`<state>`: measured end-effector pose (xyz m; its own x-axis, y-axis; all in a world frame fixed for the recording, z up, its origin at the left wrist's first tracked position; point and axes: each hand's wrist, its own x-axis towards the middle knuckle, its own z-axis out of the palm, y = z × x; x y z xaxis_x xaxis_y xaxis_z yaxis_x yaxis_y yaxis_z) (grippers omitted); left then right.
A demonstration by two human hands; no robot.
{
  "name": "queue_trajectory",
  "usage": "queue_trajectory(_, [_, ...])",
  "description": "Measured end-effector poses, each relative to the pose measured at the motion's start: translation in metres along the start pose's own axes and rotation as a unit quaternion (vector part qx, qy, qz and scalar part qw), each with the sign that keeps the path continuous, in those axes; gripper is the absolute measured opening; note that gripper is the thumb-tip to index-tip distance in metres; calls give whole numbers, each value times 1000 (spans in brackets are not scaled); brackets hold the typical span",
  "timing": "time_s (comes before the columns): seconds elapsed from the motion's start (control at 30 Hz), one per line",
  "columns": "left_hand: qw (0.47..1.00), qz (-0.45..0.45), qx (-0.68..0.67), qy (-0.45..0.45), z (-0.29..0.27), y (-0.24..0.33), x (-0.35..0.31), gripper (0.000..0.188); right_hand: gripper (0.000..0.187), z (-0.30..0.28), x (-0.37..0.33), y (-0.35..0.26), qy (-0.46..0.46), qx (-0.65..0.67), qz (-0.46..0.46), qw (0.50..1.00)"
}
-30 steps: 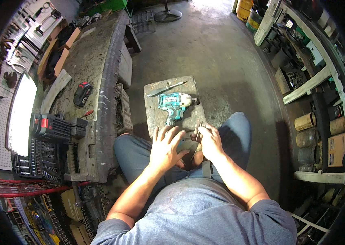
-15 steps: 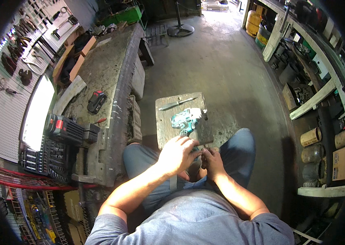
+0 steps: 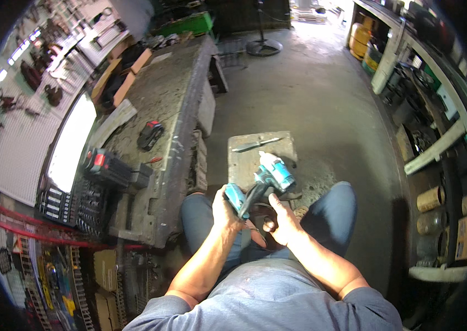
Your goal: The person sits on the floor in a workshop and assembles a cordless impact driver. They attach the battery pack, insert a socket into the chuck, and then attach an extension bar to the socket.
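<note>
A teal and black cordless impact driver (image 3: 255,193) is tilted above the near edge of a small worn wooden stool (image 3: 239,160), between my knees. My left hand (image 3: 226,212) is closed around the teal base of its handle. Its pale nose points away from me. Close by on the right, my right hand (image 3: 286,226) has its thumb raised toward the handle and its other fingers curled. Whatever those fingers hold, if anything, I cannot make out. At the stool's far side lies a screwdriver (image 3: 261,144).
Along the left runs a workbench (image 3: 175,83) with a red-and-black battery pack (image 3: 150,135), a work light (image 3: 73,143) and a socket set (image 3: 59,201). Metal shelving (image 3: 438,154) with cans lines the right. A round-based stand (image 3: 264,47) is farther off.
The impact driver has been lifted off the stool and turned, its base now in my left hand. My hands have moved apart. The whole view has shifted slightly.
</note>
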<state>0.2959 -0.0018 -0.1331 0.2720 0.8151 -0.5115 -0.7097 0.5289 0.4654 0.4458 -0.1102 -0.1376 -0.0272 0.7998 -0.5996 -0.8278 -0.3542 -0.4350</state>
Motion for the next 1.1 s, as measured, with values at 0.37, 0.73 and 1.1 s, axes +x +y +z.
queue_trajectory(0.37, [1000,-26,1,15,-19,1,4,31,31,21,12,4,33,-15,-8,999])
queue_trajectory(0.73, [980,143,137,34,-28,29,7,39,41,21,17,6,107,-41,-24,993])
queue_trajectory(1.1, [398,278,860,159,51,262,97,29,36,11,21,7,124,-74,-3,990])
